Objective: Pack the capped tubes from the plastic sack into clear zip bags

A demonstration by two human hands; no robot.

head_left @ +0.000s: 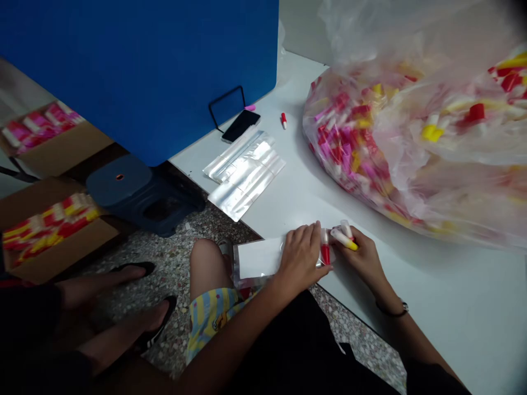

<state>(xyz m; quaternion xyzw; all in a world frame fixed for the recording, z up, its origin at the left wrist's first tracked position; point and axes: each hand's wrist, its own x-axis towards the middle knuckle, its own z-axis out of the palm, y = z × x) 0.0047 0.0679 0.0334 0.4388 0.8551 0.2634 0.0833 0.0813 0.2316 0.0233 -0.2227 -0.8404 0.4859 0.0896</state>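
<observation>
My left hand (302, 252) holds a clear plastic bag (259, 259) with a white panel at the table's near edge, its fingers lying over the bag's right end. A short marker-like tube with a red cap (325, 253) lies at that end, by my left fingertips. My right hand (366, 258) is closed on short white tubes, one with a yellow end (349, 243), just right of the bag's mouth. How many it holds is hard to tell, since its fingers partly hide them. Flat silvery clear bags (247, 174) lie in a stack farther up the table.
A large clear sack (354, 148) full of red, pink, yellow and white tubes fills the table's right side. A phone (241, 126), a loose red-capped tube (284, 120) and a blue board (185, 71) are beyond. At left are a stool (123, 181), boxes of packs (78, 247) and another person's legs.
</observation>
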